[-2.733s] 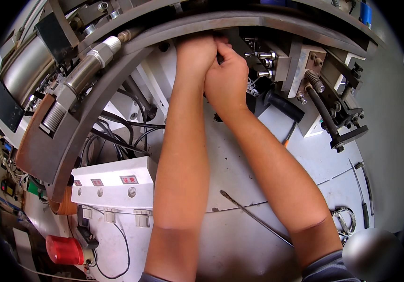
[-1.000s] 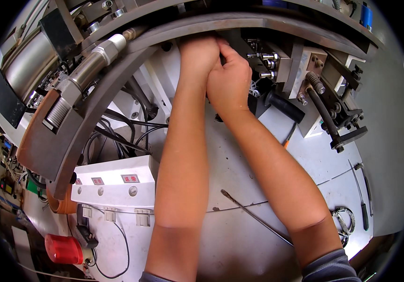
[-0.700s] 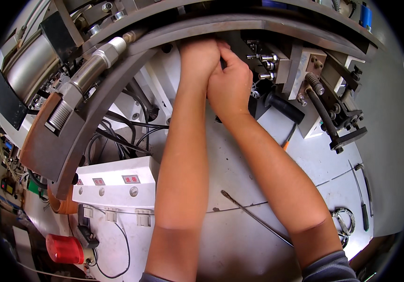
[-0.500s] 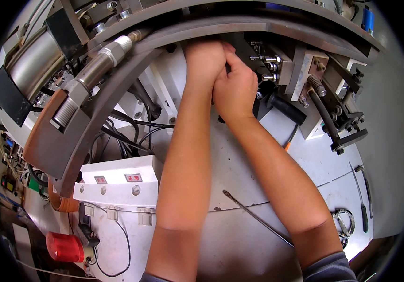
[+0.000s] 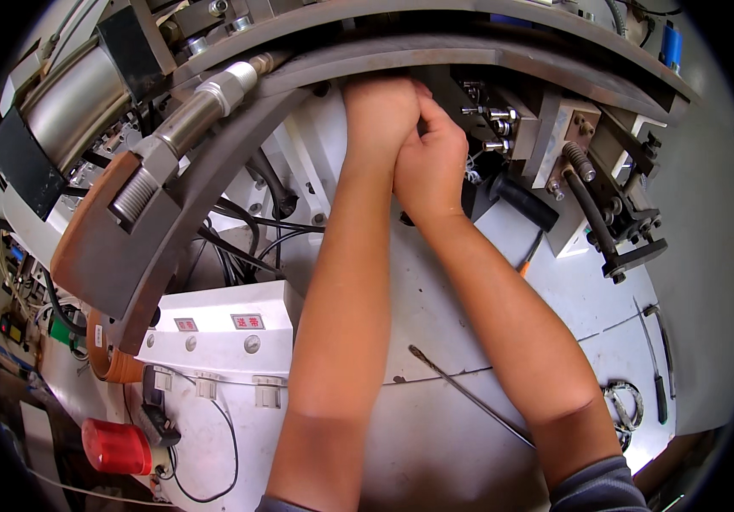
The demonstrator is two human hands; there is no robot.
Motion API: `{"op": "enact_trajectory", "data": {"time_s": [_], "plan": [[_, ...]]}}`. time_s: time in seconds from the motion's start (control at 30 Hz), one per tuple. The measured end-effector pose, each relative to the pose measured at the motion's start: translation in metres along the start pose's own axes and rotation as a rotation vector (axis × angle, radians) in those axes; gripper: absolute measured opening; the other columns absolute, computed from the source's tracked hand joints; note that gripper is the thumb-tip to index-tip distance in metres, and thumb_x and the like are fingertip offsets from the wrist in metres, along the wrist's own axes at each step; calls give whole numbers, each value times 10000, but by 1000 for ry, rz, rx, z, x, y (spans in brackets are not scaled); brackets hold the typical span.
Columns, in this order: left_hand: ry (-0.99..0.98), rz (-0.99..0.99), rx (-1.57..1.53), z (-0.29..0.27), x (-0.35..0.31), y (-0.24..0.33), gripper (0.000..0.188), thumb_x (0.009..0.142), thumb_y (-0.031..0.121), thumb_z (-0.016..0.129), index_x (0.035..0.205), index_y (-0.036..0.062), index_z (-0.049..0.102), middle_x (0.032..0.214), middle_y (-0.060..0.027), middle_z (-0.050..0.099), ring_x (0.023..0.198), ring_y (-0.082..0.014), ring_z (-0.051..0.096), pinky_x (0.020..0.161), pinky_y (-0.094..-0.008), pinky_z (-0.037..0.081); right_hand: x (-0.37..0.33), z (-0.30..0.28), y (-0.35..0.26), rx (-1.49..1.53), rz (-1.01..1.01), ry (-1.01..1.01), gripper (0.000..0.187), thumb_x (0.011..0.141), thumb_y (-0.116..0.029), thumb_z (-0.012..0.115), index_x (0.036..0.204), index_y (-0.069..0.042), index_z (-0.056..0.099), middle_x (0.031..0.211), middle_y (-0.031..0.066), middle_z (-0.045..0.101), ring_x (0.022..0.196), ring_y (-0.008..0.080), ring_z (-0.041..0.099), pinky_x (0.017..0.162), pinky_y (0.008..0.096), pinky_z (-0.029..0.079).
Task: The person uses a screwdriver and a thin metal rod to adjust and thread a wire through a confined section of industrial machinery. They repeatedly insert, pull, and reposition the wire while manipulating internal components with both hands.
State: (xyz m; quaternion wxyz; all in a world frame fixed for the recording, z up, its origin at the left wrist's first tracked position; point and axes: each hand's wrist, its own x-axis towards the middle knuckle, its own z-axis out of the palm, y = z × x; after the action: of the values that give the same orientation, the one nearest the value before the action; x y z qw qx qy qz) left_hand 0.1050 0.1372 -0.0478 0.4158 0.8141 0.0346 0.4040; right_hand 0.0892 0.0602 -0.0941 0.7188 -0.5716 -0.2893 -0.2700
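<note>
Both arms reach up the middle, under the thick curved steel plate (image 5: 418,56) of a machine. My left hand (image 5: 384,107) is bent at the wrist below the plate's edge, and its fingers are hidden. Close against it, my right hand (image 5: 433,162) has its fingers curled in. Whatever lies between the two hands does not show. A block with several metal fittings (image 5: 497,128) sits just right of my right hand. Below that block, a black cylinder (image 5: 522,203) lies tilted near my right wrist.
A white control box (image 5: 222,328) with round fittings stands left of my left forearm, with black cables (image 5: 243,247) behind it. A long metal rod (image 5: 469,394) lies between the forearms. A red warning lamp (image 5: 117,446) is lower left; a dark-handled screwdriver (image 5: 661,397) lies far right.
The view has shifted slightly, so the machine and my hands appear a little farther right. My hands stay together under the plate, with little change in their grip.
</note>
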Motion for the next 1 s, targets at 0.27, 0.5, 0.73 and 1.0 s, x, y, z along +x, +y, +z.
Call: {"op": "enact_trajectory", "data": {"time_s": [0.27,0.5,0.73,1.0], "plan": [[-26,-41,65,-1,0,8,187,804,130,573,785,35,733,817,-108,719,798,-205,660,746,-316,501,1,1,-1,-62,-39,55,246,916,-161,586,1125,-52,658,876,252,644,770,435,611,720,384,499],[57,-67,-62,10,-7,11,233,805,129,528,706,57,726,772,-111,719,765,-258,685,742,-356,531,5,-10,14,-67,-49,-22,241,908,-159,584,1112,-55,661,816,255,631,731,436,592,674,400,488],[30,-78,33,1,-8,13,241,799,126,520,699,48,724,745,-107,711,744,-254,672,726,-340,521,-1,-4,8,8,63,-34,234,908,-129,581,1116,-56,657,847,255,635,760,436,603,707,377,502],[-20,-34,-32,0,-6,6,248,789,109,501,704,2,708,730,-124,697,701,-229,646,681,-341,506,-5,-8,0,-150,74,-39,251,909,-132,564,1139,-101,658,908,202,666,829,412,619,733,421,497]]}}
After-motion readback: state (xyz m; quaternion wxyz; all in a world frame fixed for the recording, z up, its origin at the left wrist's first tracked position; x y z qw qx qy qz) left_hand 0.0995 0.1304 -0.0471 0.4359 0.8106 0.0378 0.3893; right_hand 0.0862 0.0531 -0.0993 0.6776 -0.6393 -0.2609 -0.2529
